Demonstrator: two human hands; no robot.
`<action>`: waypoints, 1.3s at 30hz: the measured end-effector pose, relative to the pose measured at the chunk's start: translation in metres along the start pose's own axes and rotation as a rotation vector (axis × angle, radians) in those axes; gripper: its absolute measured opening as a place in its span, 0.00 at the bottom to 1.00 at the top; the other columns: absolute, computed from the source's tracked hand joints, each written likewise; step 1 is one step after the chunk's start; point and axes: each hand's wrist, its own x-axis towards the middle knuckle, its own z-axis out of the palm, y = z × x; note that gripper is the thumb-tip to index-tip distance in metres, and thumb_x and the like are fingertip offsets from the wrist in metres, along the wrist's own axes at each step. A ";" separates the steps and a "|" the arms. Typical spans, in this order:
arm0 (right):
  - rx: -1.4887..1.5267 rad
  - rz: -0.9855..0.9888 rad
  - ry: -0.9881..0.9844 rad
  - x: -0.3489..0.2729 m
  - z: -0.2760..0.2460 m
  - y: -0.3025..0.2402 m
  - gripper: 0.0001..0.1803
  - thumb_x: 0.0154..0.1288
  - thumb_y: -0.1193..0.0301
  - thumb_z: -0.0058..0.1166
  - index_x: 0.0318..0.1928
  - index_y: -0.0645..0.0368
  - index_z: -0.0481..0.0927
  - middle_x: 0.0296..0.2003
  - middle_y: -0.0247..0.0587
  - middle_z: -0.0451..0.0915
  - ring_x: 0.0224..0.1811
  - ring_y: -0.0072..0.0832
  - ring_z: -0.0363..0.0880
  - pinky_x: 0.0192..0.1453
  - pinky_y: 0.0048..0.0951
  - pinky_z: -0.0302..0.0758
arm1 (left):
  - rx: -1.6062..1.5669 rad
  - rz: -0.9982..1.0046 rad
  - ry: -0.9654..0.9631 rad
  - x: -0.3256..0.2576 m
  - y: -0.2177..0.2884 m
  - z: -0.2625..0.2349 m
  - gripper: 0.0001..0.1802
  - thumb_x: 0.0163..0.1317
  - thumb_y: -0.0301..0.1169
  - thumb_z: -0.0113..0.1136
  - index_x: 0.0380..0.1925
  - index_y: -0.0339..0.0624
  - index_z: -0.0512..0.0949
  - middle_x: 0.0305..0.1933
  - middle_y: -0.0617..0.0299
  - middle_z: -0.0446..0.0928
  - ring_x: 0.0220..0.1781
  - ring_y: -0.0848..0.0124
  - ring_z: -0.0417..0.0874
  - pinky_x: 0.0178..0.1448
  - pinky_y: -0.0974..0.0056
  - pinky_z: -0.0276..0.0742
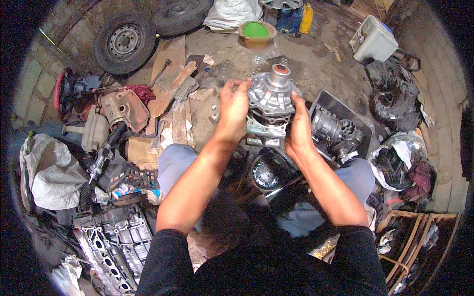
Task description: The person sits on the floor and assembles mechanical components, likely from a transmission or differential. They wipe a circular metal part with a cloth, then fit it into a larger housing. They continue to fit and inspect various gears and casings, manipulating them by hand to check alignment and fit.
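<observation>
Between my two hands is a silvery cast-metal housing [270, 94], held up in front of me. It has a ribbed round flange and a short cylindrical neck on top with an orange-red centre. My left hand [234, 109] grips its left side, the thumb and fingers against the flange. On the opposite side, my right hand [299, 124] presses its thumb to the flange edge, with its other fingers largely hidden. Below the housing, a dark round container [269, 171] with a shiny interior sits between my knees. Another machined metal assembly [328, 124] lies in a tray close to my right hand.
The dark tray [340, 104] lies to the right. Wheels [124, 42] and a green bowl [256, 30] are at the far side. A white container [374, 40] stands far right. Wood boards [173, 89], an engine cylinder head [106, 256] and a white sack [52, 172] crowd the left.
</observation>
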 end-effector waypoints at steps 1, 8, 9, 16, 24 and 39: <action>0.065 0.015 -0.031 -0.003 -0.001 -0.003 0.29 0.74 0.54 0.44 0.63 0.66 0.69 0.58 0.48 0.75 0.61 0.35 0.74 0.68 0.39 0.66 | 0.022 0.043 0.010 -0.007 0.003 0.006 0.13 0.63 0.36 0.61 0.37 0.36 0.77 0.36 0.56 0.79 0.38 0.70 0.75 0.46 0.64 0.71; 0.183 -0.088 -0.031 -0.013 0.001 -0.021 0.26 0.76 0.56 0.41 0.63 0.62 0.72 0.58 0.41 0.77 0.60 0.32 0.75 0.68 0.37 0.65 | 0.126 0.284 0.046 -0.037 0.031 0.032 0.11 0.63 0.31 0.63 0.36 0.32 0.76 0.30 0.60 0.79 0.30 0.77 0.74 0.34 0.69 0.68; 0.129 -0.155 -0.078 -0.008 0.002 -0.022 0.25 0.76 0.57 0.43 0.61 0.63 0.74 0.58 0.41 0.77 0.60 0.31 0.75 0.68 0.34 0.64 | 0.110 0.368 0.032 -0.036 0.035 0.031 0.11 0.63 0.31 0.63 0.36 0.32 0.76 0.31 0.60 0.79 0.30 0.77 0.74 0.34 0.70 0.68; -0.045 -0.128 -0.144 0.044 0.017 0.006 0.22 0.73 0.59 0.46 0.56 0.63 0.77 0.53 0.40 0.82 0.54 0.30 0.80 0.64 0.33 0.71 | -0.133 0.413 0.164 -0.017 0.026 -0.001 0.09 0.63 0.31 0.61 0.35 0.35 0.75 0.33 0.63 0.76 0.36 0.76 0.72 0.42 0.71 0.68; -0.135 0.031 -0.205 0.047 -0.006 0.030 0.23 0.71 0.62 0.51 0.59 0.65 0.76 0.57 0.45 0.79 0.59 0.33 0.76 0.66 0.33 0.68 | -0.103 0.235 0.019 -0.009 -0.005 -0.051 0.11 0.64 0.32 0.62 0.41 0.37 0.75 0.38 0.63 0.74 0.39 0.76 0.70 0.46 0.69 0.67; -1.180 -0.763 -0.339 0.013 0.029 -0.016 0.35 0.54 0.61 0.72 0.58 0.65 0.75 0.55 0.56 0.78 0.59 0.44 0.77 0.65 0.41 0.70 | -0.184 0.065 -0.238 0.000 0.012 -0.052 0.22 0.64 0.25 0.49 0.59 0.34 0.72 0.56 0.50 0.76 0.55 0.62 0.78 0.62 0.62 0.73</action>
